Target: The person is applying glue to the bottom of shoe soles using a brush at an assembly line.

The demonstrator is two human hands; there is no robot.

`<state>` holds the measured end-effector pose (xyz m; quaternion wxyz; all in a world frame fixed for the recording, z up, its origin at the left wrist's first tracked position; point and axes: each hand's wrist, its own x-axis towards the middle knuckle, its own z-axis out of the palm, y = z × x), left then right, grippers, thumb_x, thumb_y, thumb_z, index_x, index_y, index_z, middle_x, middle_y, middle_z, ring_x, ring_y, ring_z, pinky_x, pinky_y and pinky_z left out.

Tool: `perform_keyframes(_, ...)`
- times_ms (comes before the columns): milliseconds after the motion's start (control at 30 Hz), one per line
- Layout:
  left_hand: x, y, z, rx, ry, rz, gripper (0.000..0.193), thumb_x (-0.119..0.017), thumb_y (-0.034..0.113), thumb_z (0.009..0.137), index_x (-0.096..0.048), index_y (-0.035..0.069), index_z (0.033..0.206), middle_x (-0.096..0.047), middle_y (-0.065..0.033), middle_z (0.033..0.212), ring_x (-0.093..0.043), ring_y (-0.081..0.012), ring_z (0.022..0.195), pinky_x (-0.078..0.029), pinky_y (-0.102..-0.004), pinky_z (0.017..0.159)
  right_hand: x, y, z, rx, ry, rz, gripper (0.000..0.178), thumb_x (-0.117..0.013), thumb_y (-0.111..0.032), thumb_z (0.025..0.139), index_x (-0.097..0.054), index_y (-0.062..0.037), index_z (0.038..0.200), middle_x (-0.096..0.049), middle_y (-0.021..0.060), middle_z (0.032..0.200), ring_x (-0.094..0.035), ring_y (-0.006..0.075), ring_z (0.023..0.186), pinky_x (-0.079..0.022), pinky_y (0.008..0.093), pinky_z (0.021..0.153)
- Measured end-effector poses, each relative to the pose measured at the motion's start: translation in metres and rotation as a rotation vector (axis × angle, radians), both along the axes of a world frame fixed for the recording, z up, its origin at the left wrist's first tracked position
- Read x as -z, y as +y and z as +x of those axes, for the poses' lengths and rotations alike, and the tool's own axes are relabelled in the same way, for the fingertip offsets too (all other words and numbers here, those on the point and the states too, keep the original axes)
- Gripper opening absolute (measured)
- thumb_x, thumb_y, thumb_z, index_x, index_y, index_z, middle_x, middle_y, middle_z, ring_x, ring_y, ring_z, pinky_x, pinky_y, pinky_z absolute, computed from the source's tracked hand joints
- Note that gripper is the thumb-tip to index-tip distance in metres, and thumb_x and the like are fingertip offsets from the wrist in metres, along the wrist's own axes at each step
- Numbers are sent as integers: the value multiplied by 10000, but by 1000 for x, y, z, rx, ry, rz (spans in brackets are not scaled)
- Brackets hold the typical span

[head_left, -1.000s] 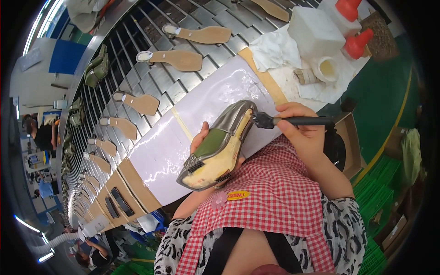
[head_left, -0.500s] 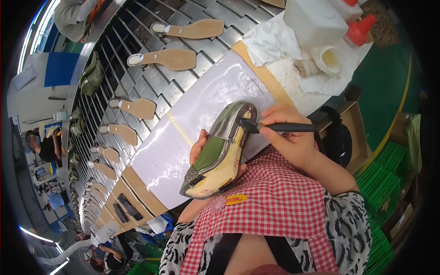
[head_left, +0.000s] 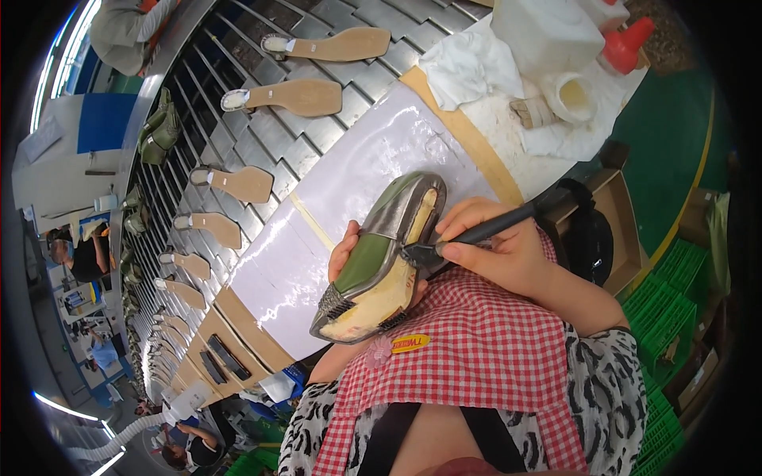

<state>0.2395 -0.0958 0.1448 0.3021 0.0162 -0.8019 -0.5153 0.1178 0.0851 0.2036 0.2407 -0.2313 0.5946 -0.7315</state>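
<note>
My left hand [head_left: 341, 251] is closed round a green shoe upper [head_left: 369, 263] with metallic grey trim, tilted so that its pale, unfinished underside [head_left: 367, 309] partly faces me. Most of that hand is behind the shoe; a few fingers show at its left side. Between the thumb and fingers of my right hand [head_left: 504, 250] is a brush [head_left: 488, 228] with a black handle. Its dark tip touches the grey edge near the middle of the shoe, beside the underside.
Tan insoles [head_left: 298, 97] lie in a row on the metal slat conveyor [head_left: 274, 147] beyond the white sheet [head_left: 278, 278]. At the right back are a white jug [head_left: 548, 36], a pot of pale liquid [head_left: 573, 99] and a crumpled cloth [head_left: 468, 70]. Two black bars [head_left: 228, 357] rest at left.
The brush has moved down along the shoe's edge toward me, from near the far end to the middle. Its handle now slants up more to the right. The shoe has hardly shifted.
</note>
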Motion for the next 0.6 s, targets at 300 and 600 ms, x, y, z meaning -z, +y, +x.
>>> perform_keyframes(300,-67,-84,-50,216,-25,1159,682,-601,460,854,-352,92,1371,-465,-136,1330,-385,-342,1282,-313,-505,1072,-34,24,-7,243,-18,-215,143,-660,7,781,-607,16,914,-620,155,1006,-581,202,939,-452,309,842)
perform_keyframes(600,-156,-227,-235,307,87,876,365,-633,89,828,-511,93,1172,-571,-81,1179,-527,-263,1116,-410,-541,948,-59,20,-12,273,-19,-215,149,-694,-44,767,-612,15,877,-613,169,939,-581,227,913,-454,324,826)
